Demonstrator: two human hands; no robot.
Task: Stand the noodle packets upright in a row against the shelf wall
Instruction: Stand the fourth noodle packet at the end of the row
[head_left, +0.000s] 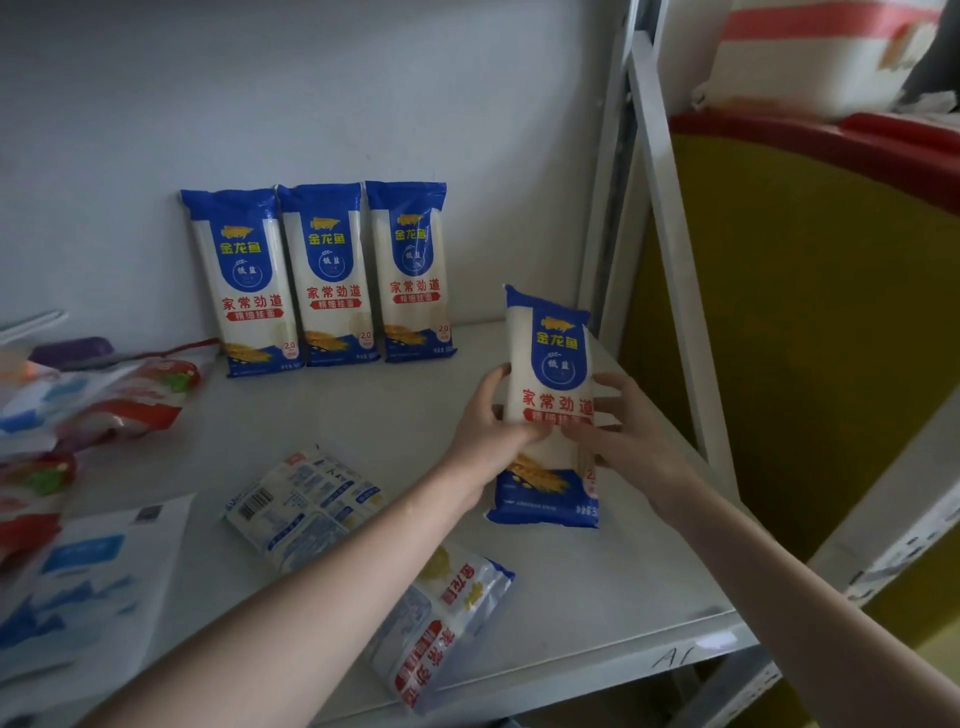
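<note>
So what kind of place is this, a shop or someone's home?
Most likely a storeroom or a shop's stock shelf, though I can't be sure. A white metal shelf holds several identical noodle packets lined against the wall, both hands are standing up another packet, and other packaged goods lie piled alongside.

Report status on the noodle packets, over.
Left hand and right hand both gripping fourth blue-and-white noodle packet, upright, short of wall. Three matching packets standing against wall. Two more packets lying flat. Path clear.
</note>
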